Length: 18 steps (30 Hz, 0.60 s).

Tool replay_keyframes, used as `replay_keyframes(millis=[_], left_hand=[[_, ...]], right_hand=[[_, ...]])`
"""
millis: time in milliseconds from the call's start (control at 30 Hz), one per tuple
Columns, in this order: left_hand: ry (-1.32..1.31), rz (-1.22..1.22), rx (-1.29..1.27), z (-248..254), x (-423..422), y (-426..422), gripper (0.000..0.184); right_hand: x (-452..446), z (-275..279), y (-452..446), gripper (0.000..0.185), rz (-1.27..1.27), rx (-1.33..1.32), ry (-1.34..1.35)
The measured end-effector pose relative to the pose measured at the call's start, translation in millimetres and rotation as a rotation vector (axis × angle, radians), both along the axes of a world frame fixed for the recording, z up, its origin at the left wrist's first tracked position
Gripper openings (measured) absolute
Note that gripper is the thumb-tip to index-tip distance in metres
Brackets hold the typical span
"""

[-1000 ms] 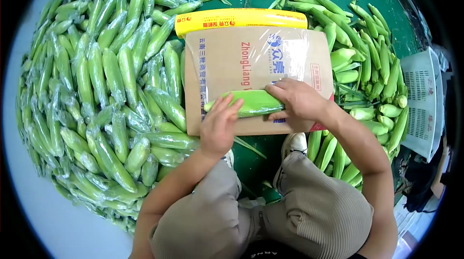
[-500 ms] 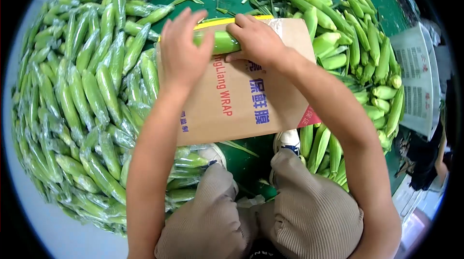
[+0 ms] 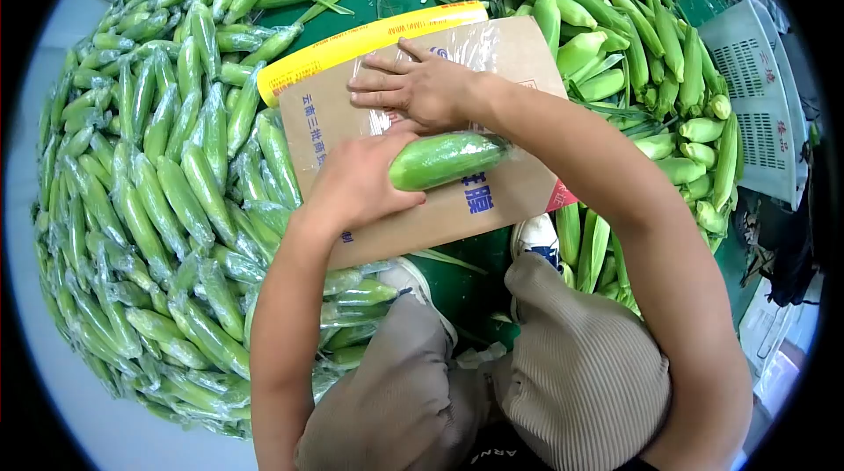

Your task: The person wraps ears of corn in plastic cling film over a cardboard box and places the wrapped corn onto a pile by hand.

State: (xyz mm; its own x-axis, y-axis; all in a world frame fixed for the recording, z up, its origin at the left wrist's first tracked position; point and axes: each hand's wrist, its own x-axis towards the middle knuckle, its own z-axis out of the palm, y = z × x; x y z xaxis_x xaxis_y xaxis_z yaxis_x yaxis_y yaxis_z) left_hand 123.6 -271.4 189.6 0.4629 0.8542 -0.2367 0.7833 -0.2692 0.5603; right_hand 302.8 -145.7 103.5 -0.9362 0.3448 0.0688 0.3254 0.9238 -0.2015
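A green ear of corn (image 3: 450, 160) in its husk, with clear film shining on it, lies over the cardboard box (image 3: 519, 76) in front of me. My left hand (image 3: 362, 174) is closed round its left end. Just beyond, my right hand (image 3: 435, 91) rests with fingers spread to the left on the box top and the clear film there. Its palm side is hidden, and the two hands nearly touch. Along the far edge of the box runs a yellow printed strip (image 3: 369, 42).
A big heap of film-wrapped corn (image 3: 167, 199) fills the left side. Unwrapped corn (image 3: 615, 32) is piled at the right, beside a pale plastic crate (image 3: 760, 93). My knees and shoes are below the box, on a green surface (image 3: 448, 295).
The corn has come from the far edge of the box towards me, with my left hand on it. My right hand has left the corn and spread out over the box. More of the yellow strip shows.
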Motion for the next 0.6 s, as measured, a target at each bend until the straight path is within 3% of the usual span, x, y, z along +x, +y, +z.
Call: replay_keyframes(millis=[133,200,233,300,367,433,500,567,600], left_hand=[[-0.062,-0.024,-0.248,12,7,-33,0.069],[-0.235,-0.166,-0.343,-23,8,-73,0.071],[-0.227,-0.173,-0.595,-22,17,-92,0.069],[-0.185,-0.368,-0.776,-35,31,-124,0.068],[-0.269,-0.411,-1.035,-41,31,-151,0.071],[-0.436,-0.453,-0.825,-57,20,-168,0.076],[-0.421,-0.329,-0.854,-40,8,-160,0.082],[-0.471,-0.173,-0.845,-15,-11,-150,0.085],[-0.533,-0.066,-0.82,-2,-24,-148,0.085]], right_hand=[[-3,7,-5,0.084,-0.056,-0.024,-0.062],[-3,12,-8,0.085,-0.063,-0.011,-0.063],[-3,11,-9,0.086,-0.067,-0.005,-0.064],[-2,-5,-22,0.088,-0.043,0.024,0.005],[2,0,-58,0.089,0.028,0.0,-0.008],[11,4,-96,0.087,0.162,-0.046,0.018],[19,7,-127,0.084,0.27,-0.045,-0.016],[34,1,-149,0.075,0.332,-0.285,0.075],[48,1,-160,0.071,0.37,-0.57,0.078]])
